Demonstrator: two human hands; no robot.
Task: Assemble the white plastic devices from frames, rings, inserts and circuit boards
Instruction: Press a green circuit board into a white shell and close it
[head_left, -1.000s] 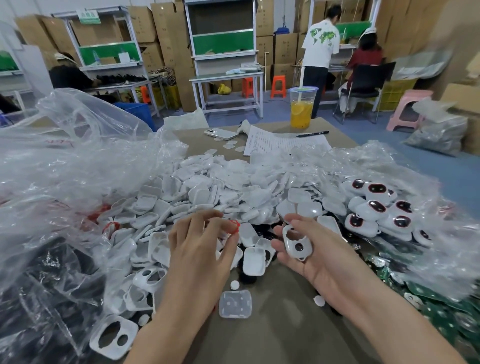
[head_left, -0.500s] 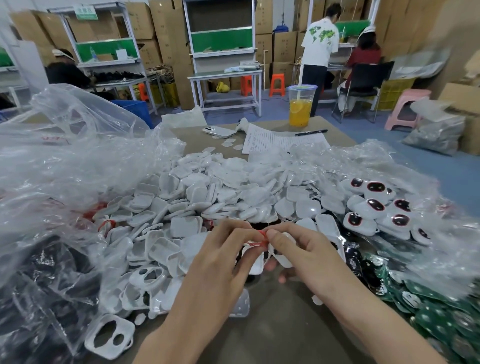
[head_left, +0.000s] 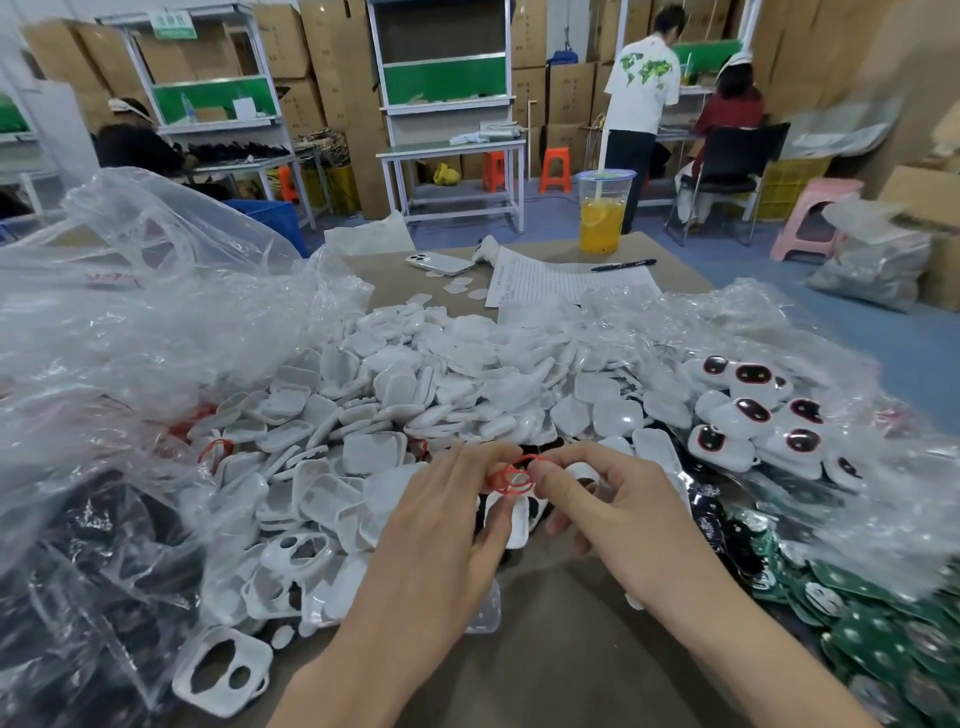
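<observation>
My left hand (head_left: 441, 525) and my right hand (head_left: 613, 504) meet over the table's near middle. Both pinch thin red rings (head_left: 511, 475) between their fingertips. My right hand also holds a white plastic frame (head_left: 584, 475), mostly hidden behind its fingers. A large heap of white plastic shells (head_left: 441, 384) lies just beyond the hands. Finished white devices with dark windows (head_left: 753, 415) lie at the right. Green circuit boards (head_left: 883, 634) are piled at the lower right. A loose white frame with two holes (head_left: 221, 673) lies at the lower left.
Crumpled clear plastic bags (head_left: 130, 332) cover the left side. A clear insert (head_left: 488, 616) lies under my left wrist. Farther back are a cup of orange drink (head_left: 602, 213), a phone (head_left: 439, 262), a paper sheet (head_left: 566, 283) and a pen (head_left: 623, 265). People work at benches behind.
My hands were apart, the left pinching a red ring and the right holding the white frame in view. They came together, and both now pinch the red rings above the frame.
</observation>
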